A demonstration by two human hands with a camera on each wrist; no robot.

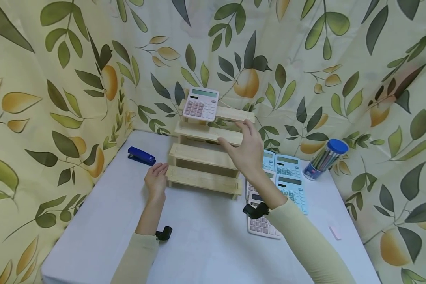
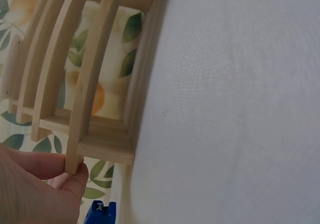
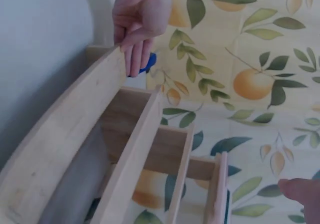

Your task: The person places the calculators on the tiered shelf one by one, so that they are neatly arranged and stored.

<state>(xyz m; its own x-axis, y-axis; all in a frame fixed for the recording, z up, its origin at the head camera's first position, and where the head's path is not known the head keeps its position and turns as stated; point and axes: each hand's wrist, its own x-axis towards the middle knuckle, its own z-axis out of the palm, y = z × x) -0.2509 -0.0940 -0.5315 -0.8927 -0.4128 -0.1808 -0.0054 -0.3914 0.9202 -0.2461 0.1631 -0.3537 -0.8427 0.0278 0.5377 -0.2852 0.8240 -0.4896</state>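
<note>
Standing at 12 o'clock on the table (image 1: 206, 244), a four-tier wooden rack (image 1: 206, 157) bears a pink calculator (image 1: 200, 104) on its top step. Left hand (image 1: 156, 178), fingers relaxed, touches the rack's lower left corner. Right hand (image 1: 246, 148) hovers released, fingers spread, beside the upper steps. At 3 o'clock lie further calculators (image 1: 287, 177); at 10 o'clock, a blue stapler (image 1: 141, 155).

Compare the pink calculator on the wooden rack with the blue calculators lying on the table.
The pink calculator sits alone on the top step of the wooden rack, tilted toward the camera; the blue calculators lie flat on the table, grouped right of the rack. One is pink, the others light blue. They share the same shape and layout.
</note>
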